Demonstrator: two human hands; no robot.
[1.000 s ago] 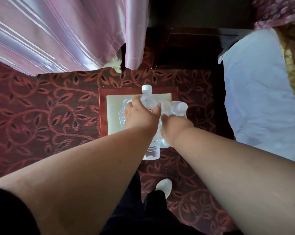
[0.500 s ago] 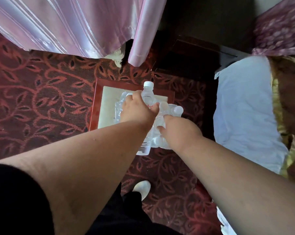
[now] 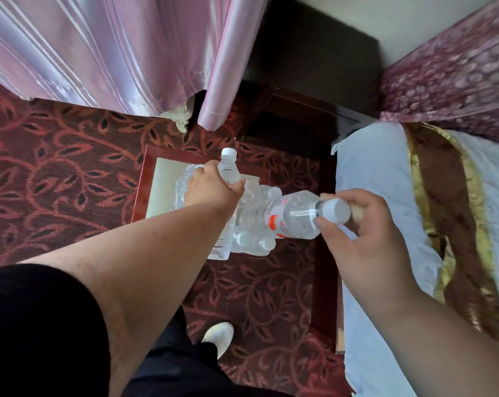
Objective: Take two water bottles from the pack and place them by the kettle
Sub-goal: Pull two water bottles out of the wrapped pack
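A shrink-wrapped pack of clear water bottles [image 3: 254,242] sits on the floor below me, partly on a red-framed floor panel [image 3: 140,181]. My left hand [image 3: 211,187] is wrapped around the body of one clear bottle with a white cap [image 3: 228,167], held roughly upright over the pack. My right hand [image 3: 360,224] grips a second bottle [image 3: 291,216] by its white cap and neck; that bottle has a red and white label and lies tilted, its base towards the pack. No kettle is in view.
A pink curtain [image 3: 113,53] hangs ahead on the left. A bed with a white sheet [image 3: 377,179] and a brown-and-gold runner fills the right side. Dark wooden furniture [image 3: 297,121] stands ahead. My white shoe [image 3: 218,335] rests on the patterned red carpet.
My right hand has pulled a second bottle out of the pack and lifted it to the right. The left hand keeps its bottle over the pack. The view has shifted right.
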